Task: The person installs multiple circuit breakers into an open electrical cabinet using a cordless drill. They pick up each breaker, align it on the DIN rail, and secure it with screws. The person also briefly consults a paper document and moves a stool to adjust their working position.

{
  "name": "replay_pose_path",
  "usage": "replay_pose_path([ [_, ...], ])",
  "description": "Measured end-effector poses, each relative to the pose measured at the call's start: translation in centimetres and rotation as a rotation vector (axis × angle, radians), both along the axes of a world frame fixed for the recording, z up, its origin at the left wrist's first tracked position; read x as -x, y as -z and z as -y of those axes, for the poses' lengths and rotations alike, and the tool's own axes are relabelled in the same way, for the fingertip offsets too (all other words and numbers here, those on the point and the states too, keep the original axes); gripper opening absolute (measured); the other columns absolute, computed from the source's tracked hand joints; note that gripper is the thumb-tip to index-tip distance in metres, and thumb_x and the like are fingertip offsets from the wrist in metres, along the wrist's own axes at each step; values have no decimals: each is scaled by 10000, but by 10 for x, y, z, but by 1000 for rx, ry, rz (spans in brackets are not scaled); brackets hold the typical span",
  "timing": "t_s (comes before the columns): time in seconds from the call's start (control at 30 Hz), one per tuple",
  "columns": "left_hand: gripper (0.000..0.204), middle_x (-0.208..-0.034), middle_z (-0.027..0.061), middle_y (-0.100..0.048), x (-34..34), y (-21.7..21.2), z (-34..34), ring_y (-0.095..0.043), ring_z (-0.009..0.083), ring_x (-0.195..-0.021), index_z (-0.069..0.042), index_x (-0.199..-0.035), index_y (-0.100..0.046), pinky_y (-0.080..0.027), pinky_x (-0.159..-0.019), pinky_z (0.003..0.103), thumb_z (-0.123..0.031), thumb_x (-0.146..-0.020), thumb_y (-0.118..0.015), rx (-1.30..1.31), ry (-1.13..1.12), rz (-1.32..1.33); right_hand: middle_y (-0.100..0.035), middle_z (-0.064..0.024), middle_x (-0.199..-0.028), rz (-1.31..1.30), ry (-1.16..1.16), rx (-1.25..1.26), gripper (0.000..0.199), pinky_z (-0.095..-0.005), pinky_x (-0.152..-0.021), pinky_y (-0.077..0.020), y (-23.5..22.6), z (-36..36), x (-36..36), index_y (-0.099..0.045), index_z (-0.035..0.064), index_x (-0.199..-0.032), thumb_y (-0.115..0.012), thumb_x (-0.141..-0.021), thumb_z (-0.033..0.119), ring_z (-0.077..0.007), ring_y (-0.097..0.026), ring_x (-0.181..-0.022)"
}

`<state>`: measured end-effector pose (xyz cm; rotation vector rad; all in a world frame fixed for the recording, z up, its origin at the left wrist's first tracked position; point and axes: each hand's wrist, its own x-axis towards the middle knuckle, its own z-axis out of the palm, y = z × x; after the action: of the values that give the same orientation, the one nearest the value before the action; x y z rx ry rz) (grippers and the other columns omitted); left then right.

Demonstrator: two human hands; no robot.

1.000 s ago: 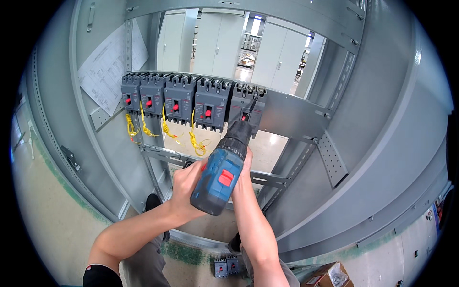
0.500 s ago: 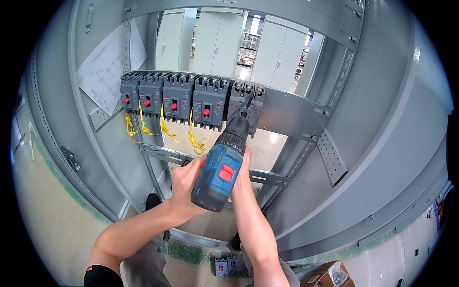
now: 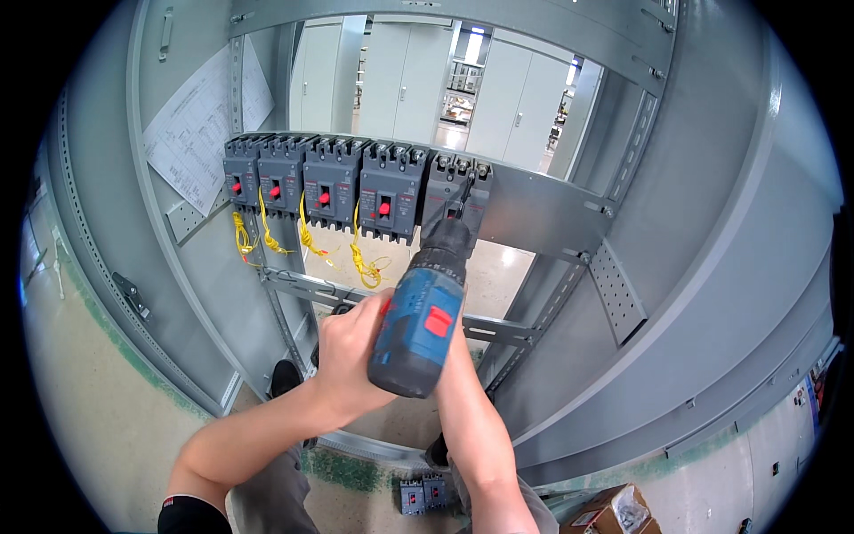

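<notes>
My left hand (image 3: pixel 350 343) is closed on a blue-and-black cordless drill (image 3: pixel 414 334) with a red switch on top. Its long dark bit (image 3: pixel 466 196) slants up across the rightmost circuit breaker (image 3: pixel 438 189), the tip near an upper terminal; contact cannot be made out. My right hand (image 3: pixel 455 343) is largely hidden behind the drill, its fingers out of sight. To the left, several dark grey circuit breakers (image 3: pixel 390 191) with red toggles stand in a row, yellow wires (image 3: pixel 363 258) hanging from them.
A grey metal cabinet frame surrounds me, with a bare mounting plate (image 3: pixel 543 209) right of the row and a crossbar (image 3: pixel 498 330) below. Paper drawings (image 3: pixel 191 129) hang left. Two breakers (image 3: pixel 422 495) and an open cardboard box (image 3: pixel 614 513) sit on the floor.
The drill's body has swung slightly right, and its bit stands more upright over the rightmost breaker. My right hand's fingers, partly seen before beside the drill, are now hidden.
</notes>
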<state>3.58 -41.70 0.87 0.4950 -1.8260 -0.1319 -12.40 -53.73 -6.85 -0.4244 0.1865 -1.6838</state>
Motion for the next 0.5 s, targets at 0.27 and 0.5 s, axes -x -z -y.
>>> replay_pose_path([
  [0.27, 346, -707, 155, -623, 0, -37, -25, -643, 341, -637, 17, -910, -566, -492, -581, 343, -57, -624, -748, -169, -38, 73, -653, -208, -991, -589, 280, 77, 533, -486, -781, -558, -46, -67, -17, -564, 6, -1132, -290, -1013, 447, -347, -652, -855],
  [0.5, 439, -730, 178, -644, 6, -42, -26, -657, 364, -666, 28, -921, -563, -511, -594, 400, -206, -625, -788, -169, -72, 91, -654, -185, -904, 113, -287, 376, 463, -461, -722, -570, -47, -63, -12, -582, 14, -1042, -318, -999, 391, -330, -648, -779],
])
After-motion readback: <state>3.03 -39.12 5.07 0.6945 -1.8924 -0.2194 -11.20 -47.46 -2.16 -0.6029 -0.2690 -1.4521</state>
